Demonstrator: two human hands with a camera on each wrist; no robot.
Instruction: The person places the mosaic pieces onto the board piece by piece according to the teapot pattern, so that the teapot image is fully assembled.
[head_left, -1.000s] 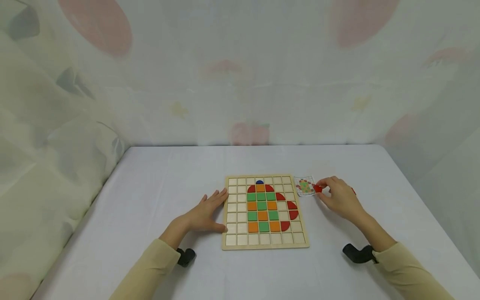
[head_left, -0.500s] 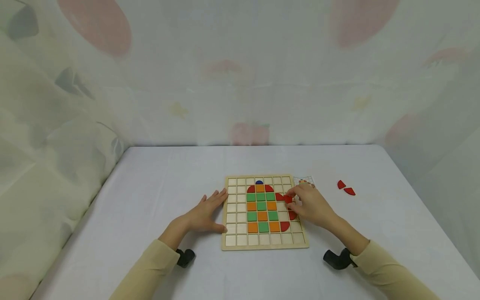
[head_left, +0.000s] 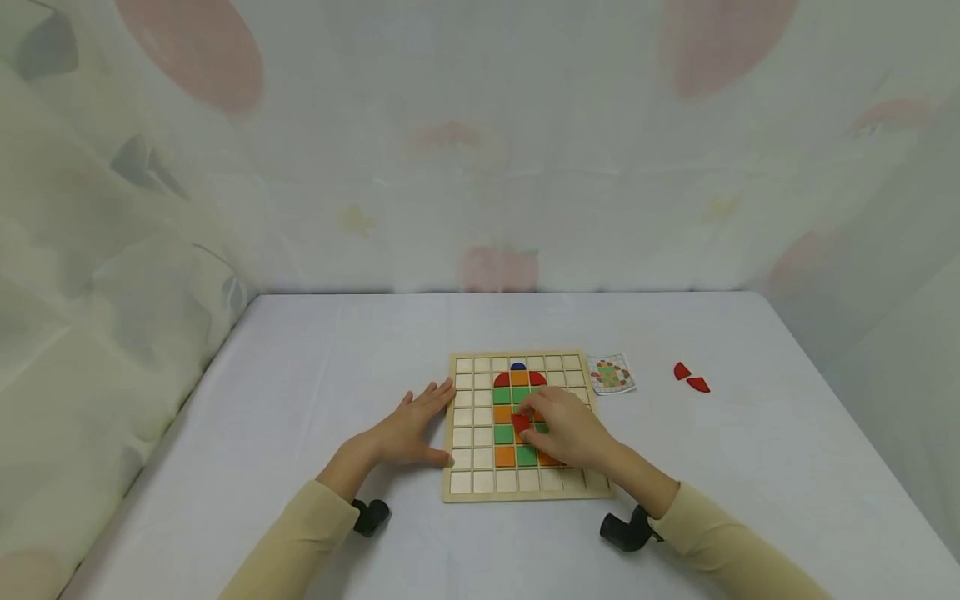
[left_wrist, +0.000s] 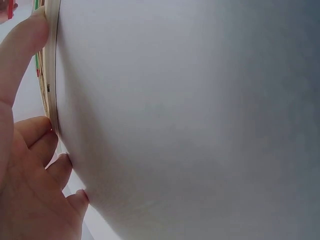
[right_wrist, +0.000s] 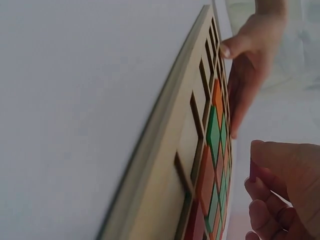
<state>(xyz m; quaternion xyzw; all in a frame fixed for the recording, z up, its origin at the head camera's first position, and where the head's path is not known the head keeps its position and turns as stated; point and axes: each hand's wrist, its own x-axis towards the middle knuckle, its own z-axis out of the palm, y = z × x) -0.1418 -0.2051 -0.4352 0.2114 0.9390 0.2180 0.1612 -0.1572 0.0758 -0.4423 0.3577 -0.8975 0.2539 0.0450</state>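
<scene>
A wooden grid board (head_left: pixel 471 483) lies on the white table, with orange and green square tiles in several of its cells. Red rounded tiles and one blue tile (head_left: pixel 518 366) sit near its top. My left hand (head_left: pixel 408 432) rests against the board's left edge, fingers spread; in the left wrist view its thumb and fingertips touch the board's side (left_wrist: pixel 52 75). Over the middle of the board my right hand (head_left: pixel 572 427) pinches a red tile (head_left: pixel 521 423) between thumb and fingers. The right wrist view shows that tile (right_wrist: pixel 253 171) edge-on, held above the grid. The right hand covers the board's right-hand tiles.
A small printed card (head_left: pixel 611 375) with a coloured grid picture lies beside the board's upper right corner. Farther right are two loose red quarter-round tiles, one (head_left: pixel 681 371) just behind the other (head_left: pixel 698 384). Patterned cloth (head_left: pixel 450 167) hangs behind the table.
My right hand has moved left from beside the card to over the board's middle, carrying the red tile. Two red tiles now show where it was. The left hand has stayed put.
</scene>
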